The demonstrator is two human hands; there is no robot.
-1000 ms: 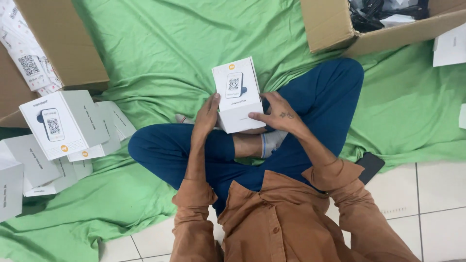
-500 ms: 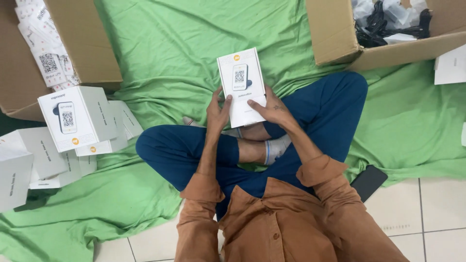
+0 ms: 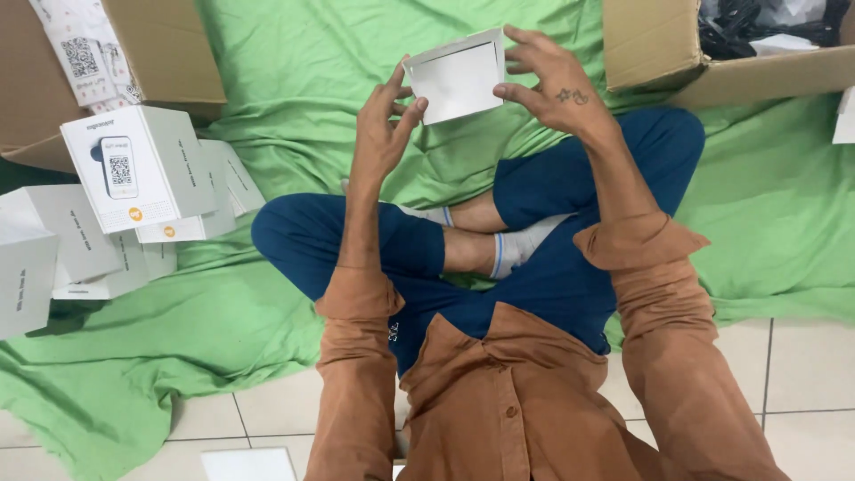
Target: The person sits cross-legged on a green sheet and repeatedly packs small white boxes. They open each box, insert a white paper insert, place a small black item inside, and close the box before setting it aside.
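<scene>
Two hands are on one small white carton [image 3: 459,78], raised out in front of you above the green sheet [image 3: 294,98] and your crossed legs [image 3: 356,249]. Your left hand [image 3: 378,125] pinches its near-left corner between thumb and fingertips, and your right hand [image 3: 552,76] spans the far-right edge with fingers spread; both grips are closed on the carton, lightly rather than clenched. To handle it well, keep the pressure on corners and folded edges, where thin card is stiffest, and avoid squeezing the broad face, which looks likely to dent. Let one hand act as the anchor while the other turns or works a flap, so the carton never hangs from fingertips alone. It looks light, so the likelier slip is it rotating out of a pinch; a thumb set opposite the fingers should stop that. The carton is tilted, showing you a plain white face with a raised rim along its edges; I cannot tell whether that end is open or closed. Similar white cartons [image 3: 134,178], one with a printed picture on its face, lie piled at your left beside a brown cardboard box [image 3: 160,53]; another cardboard box [image 3: 650,44] stands at the upper right.
</scene>
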